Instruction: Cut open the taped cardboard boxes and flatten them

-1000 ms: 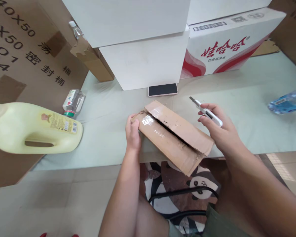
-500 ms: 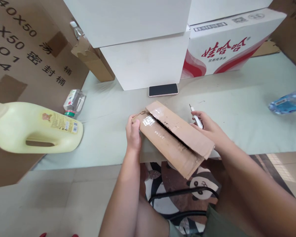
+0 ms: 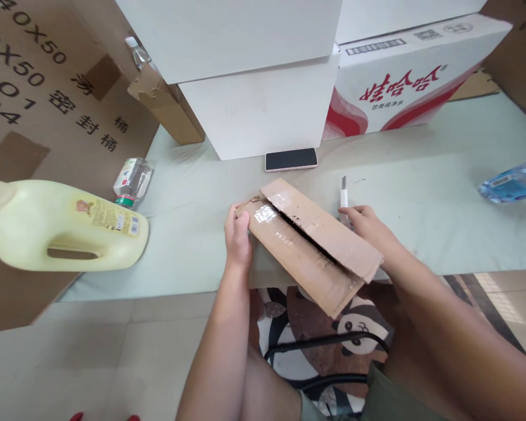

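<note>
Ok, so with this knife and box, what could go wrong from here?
The utility knife has its blade out, pointing away from the right hand; a slip could still nick a finger. The cardboard box juts past the front edge of the table, and might drop if the left hand loosened its hold.

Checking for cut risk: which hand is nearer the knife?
Right: the right hand touches the knife at its handle. The left hand is off to the knife's left, holding the box.
</note>
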Tool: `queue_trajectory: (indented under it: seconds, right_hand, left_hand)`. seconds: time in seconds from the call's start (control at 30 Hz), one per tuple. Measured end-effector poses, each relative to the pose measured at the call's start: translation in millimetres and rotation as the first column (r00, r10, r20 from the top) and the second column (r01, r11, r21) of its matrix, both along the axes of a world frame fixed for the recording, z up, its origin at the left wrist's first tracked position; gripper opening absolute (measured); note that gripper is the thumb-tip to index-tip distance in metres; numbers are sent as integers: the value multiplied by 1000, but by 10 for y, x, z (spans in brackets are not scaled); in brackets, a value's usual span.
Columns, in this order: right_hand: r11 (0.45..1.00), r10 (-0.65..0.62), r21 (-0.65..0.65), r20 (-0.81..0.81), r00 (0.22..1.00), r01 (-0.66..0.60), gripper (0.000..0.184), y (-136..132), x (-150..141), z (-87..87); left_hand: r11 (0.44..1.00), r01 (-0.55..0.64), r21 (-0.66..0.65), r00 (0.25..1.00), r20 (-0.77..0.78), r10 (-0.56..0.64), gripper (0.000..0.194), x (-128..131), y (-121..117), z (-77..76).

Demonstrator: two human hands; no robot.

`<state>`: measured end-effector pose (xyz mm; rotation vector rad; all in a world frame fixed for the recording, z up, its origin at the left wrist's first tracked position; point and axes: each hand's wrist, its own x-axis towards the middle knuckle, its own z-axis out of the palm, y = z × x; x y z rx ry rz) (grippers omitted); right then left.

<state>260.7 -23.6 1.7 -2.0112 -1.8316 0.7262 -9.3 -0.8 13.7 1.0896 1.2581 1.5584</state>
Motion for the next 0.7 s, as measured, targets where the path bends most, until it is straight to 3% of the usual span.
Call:
queue_trajectory:
  seconds: [0.1,0.17,0.3,0.4,0.7]
  right_hand:
    - [997,-9,77,-88,996,15,51,-4,-39,80]
    - [997,29,78,-277,961,-7,42,-9,-81,180]
    - [987,-3,-124,-652,758,-102,40,-34,-168,381]
    - [970,-56,-206,-702,710,-127,37,-61,-203,450]
    - [943,-74,-287,-672,737,-168,38,-116,-196,441]
  left_hand:
    - [1000,1,-1,1000,-14,-1,37,0,-1,6]
    - [1000,3,3,1000,-13,-3,37,-5,-1,-4]
    - [1000,4,25,1000,-6,-3,36,-20,2,-36]
    - [1000,-3,19,1000,-12,3,35,-20,2,-32]
    - [1000,-18,7,999,-43,18,30,-5,-7,55]
